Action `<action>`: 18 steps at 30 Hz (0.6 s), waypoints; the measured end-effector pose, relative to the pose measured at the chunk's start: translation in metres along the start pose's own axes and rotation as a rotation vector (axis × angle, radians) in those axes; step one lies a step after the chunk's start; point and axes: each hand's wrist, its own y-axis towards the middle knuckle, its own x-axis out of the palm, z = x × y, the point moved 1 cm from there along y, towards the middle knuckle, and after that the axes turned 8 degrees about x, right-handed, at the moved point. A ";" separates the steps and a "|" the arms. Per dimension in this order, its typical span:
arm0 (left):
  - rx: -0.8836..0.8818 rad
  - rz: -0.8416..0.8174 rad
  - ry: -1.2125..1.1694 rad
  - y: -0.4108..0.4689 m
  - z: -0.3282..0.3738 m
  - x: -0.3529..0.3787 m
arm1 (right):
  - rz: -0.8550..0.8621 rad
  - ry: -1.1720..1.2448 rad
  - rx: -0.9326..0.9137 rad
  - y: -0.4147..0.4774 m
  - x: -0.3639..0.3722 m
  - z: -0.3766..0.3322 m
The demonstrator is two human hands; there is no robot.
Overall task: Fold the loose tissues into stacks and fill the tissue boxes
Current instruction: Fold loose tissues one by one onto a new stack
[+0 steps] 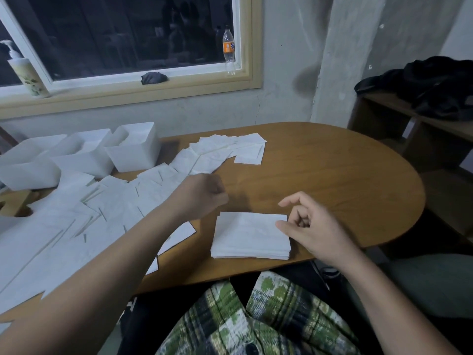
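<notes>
On table (pixel 332 175), tissue stack (pixel 249 235), right hand (pixel 314 226) at edge, left hand (pixel 204 193) near

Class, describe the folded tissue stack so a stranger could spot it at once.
On the oval wooden table, look at the near edge, beside the right hand. The tissue stack lies there squared and layered, unlike the loose tissues scattered singly to its left.

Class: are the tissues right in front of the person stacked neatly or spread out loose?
Stacked. The stack shows squared edges with layers at its near side; the loose tissues lie spread to its left.
</notes>
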 end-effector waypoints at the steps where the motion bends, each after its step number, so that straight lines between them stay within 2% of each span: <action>1: 0.032 0.030 0.000 0.010 0.002 0.002 | -0.001 0.007 0.000 0.000 -0.001 0.000; 6: 0.159 0.061 0.080 0.071 -0.004 0.024 | 0.008 0.024 0.003 -0.001 -0.003 -0.001; 9: 0.166 0.085 0.136 0.106 -0.011 0.033 | 0.000 0.031 0.007 0.000 -0.005 -0.001; 13: 0.035 0.055 0.240 0.148 -0.024 0.032 | -0.008 0.038 0.006 -0.001 -0.007 0.001; 18: -0.170 -0.016 0.249 0.173 -0.052 0.027 | -0.014 0.056 0.006 0.001 -0.008 0.002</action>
